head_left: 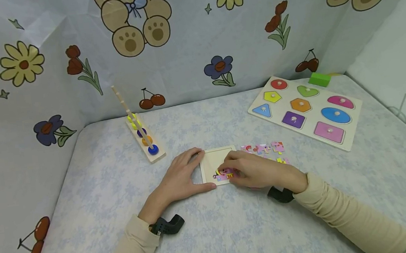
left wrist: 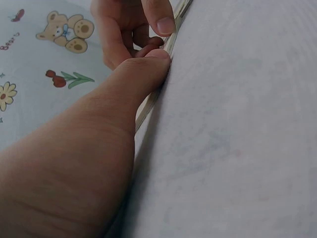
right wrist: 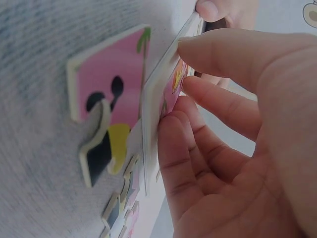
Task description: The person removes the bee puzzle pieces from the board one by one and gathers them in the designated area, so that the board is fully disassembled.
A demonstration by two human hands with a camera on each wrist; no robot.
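A small wooden puzzle tray (head_left: 212,159) lies flat in the middle of the table. My left hand (head_left: 180,179) holds it at the left side, fingertips at the far left corner and thumb along the near edge. My right hand (head_left: 254,168) is over the tray's right part, fingers curled at a pink puzzle piece (right wrist: 171,96). In the right wrist view, its thumb meets the tray's near rim (right wrist: 153,84); the fingers hide part of the piece. Other joined pieces (head_left: 221,175) with pink and yellow print lie inside the tray near its front edge.
Loose puzzle pieces (head_left: 262,148) lie right of the tray, some partly behind my right forearm. A shape board (head_left: 280,111) with colourful knobbed shapes stands back right, a green block (head_left: 319,79) at its far edge. Back left is a wooden stand (head_left: 158,156) with coloured rings.
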